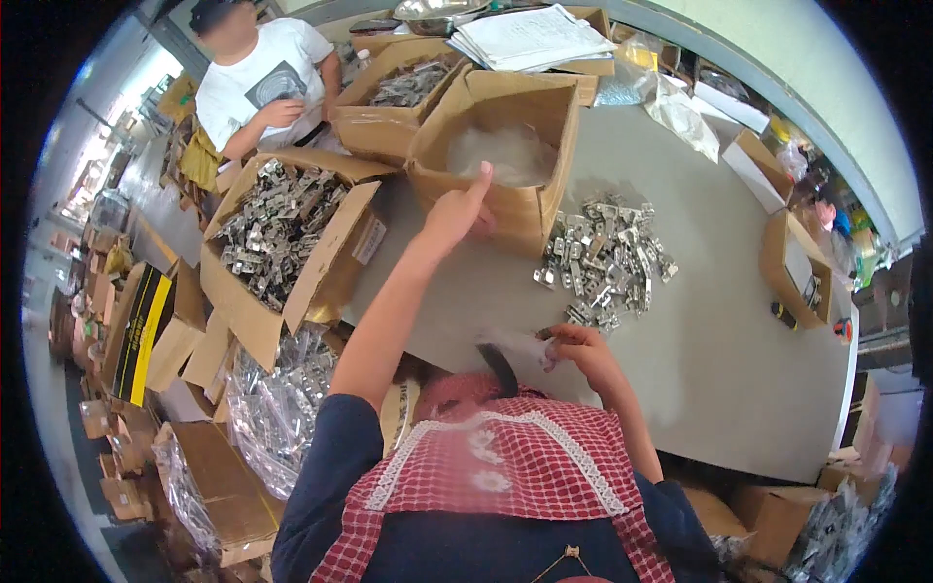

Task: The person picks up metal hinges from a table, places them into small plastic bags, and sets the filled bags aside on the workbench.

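Observation:
My left hand (pixel 457 216) is at the near wall of a cardboard box (pixel 437 155) that holds a pile of clear plastic bags (pixel 501 155). Its thumb points up, apart from the other fingers, which are partly hidden; nothing shows in its grasp. Close to my body, my right hand (pixel 585 355) pinches a small clear plastic bag (pixel 525 348) above the grey table. Whether the bag has anything in it is too blurred to tell. Beyond my right hand lies a loose heap of metal hinge-like parts (pixel 607 257).
An open carton (pixel 277 233) full of similar metal parts stands at left, another (pixel 403 87) behind it. A person in a white T-shirt (pixel 267 73) stands at far left. Papers (pixel 533 37) lie on boxes at the back. A small carton (pixel 797 272) sits at the table's (pixel 739 369) right edge.

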A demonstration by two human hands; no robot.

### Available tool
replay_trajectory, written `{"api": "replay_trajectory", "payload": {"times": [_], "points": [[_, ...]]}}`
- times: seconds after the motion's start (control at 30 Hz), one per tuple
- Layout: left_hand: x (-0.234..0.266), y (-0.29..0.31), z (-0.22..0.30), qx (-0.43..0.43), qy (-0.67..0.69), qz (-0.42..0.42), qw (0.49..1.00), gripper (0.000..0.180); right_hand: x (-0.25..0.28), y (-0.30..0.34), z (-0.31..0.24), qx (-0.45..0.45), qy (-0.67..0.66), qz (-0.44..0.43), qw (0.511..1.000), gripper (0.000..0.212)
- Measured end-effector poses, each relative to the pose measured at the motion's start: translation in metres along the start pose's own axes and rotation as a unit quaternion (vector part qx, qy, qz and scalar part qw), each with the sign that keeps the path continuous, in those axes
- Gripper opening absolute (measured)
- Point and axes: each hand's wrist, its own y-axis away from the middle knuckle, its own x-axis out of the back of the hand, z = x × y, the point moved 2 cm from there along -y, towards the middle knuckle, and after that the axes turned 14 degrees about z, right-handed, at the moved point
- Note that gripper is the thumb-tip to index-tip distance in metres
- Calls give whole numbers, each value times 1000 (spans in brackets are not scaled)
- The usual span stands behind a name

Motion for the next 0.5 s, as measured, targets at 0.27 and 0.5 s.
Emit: {"api": "replay_trajectory", "payload": {"times": [0.27, 0.5], "points": [[-50, 67, -70, -217, -72, -227, 947, 51, -9, -42, 27, 65, -64, 56, 994, 22], [-27, 86, -62, -223, 55, -101, 968, 46, -31, -53, 7, 336, 368, 148, 854, 19]]}}
